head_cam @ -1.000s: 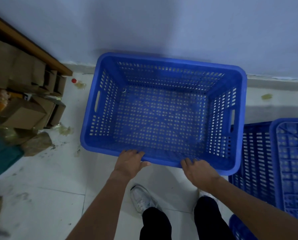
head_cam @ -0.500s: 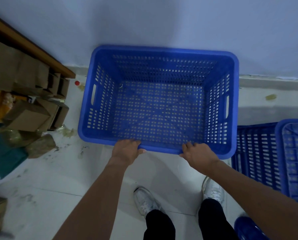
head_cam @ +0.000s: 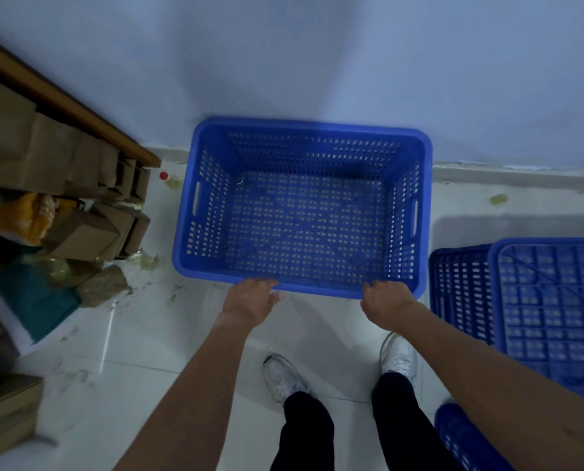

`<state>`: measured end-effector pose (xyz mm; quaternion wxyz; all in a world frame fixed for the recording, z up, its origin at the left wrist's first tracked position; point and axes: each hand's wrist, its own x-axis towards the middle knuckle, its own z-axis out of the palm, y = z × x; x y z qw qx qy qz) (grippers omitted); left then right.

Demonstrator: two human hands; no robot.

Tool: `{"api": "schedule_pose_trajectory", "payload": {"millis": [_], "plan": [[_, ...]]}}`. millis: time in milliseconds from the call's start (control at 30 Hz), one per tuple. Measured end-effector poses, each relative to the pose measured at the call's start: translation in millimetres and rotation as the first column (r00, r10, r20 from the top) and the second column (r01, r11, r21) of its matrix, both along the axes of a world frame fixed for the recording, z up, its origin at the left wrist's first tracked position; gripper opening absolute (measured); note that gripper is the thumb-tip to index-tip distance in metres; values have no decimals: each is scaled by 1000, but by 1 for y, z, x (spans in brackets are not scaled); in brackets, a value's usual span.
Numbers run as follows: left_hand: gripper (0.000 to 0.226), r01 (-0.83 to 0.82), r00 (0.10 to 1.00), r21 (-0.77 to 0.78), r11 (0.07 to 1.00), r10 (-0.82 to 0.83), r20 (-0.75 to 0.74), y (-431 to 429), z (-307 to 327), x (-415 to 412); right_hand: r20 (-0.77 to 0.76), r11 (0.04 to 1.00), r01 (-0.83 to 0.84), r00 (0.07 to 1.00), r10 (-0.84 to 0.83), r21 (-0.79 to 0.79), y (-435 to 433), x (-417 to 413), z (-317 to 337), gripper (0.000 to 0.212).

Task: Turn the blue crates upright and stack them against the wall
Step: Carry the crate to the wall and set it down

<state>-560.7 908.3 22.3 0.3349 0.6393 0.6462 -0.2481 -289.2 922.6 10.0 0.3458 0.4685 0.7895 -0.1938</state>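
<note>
Wall [head_cam: 317, 56]: pale, smooth, painted, filling the far half of the view and meeting the floor [head_cam: 168, 341] of light glossy tiles, scuffed and littered at left.

Upright crate [head_cam: 304, 212]: a rectangular blue plastic crate, mouth up, its perforated floor and walls a grid of small slots, with a handle slot in each short side and a rounded rim. I see its far rim close against the wall, though whether it touches I cannot tell.

Overturned crates [head_cam: 548, 300]: at right, blue crates of the same moulding lie base-up, their ribbed undersides showing; another blue edge shows at the near right corner. I judge these still to be turned and stacked, so the task is at an early stage: one crate righted and placed, nothing yet stacked on it.

Cardboard boxes [head_cam: 80, 232]: brown, creased, heaped at left under a wooden ledge, well apart from my work.

Left hand [head_cam: 249, 300]: fingers curled over the crate's near rim, thumb outside, grasping it.

Right hand [head_cam: 385, 302]: likewise clasped on the near rim, toward the right corner.

Red-capped bottle [head_cam: 167, 178]: small, lying on the floor between boxes and crate.
</note>
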Motion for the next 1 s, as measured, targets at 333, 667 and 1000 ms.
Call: {"api": "schedule_pose_trajectory", "payload": {"millis": [333, 667, 1000], "plan": [[52, -30, 999, -39, 999, 31, 11, -23, 181, 57, -28, 981, 158, 986, -162, -115, -29, 45, 190, 29], [52, -55, 992, 3, 998, 55, 112, -39, 312, 145, -26, 921, 352, 932, -361, -164, -66, 103, 328, 30], [43, 218, 960, 104, 971, -232, 159, -23, 347, 195, 13, 776, 628, 777, -629, -57, -109, 131, 386, 40]]}}
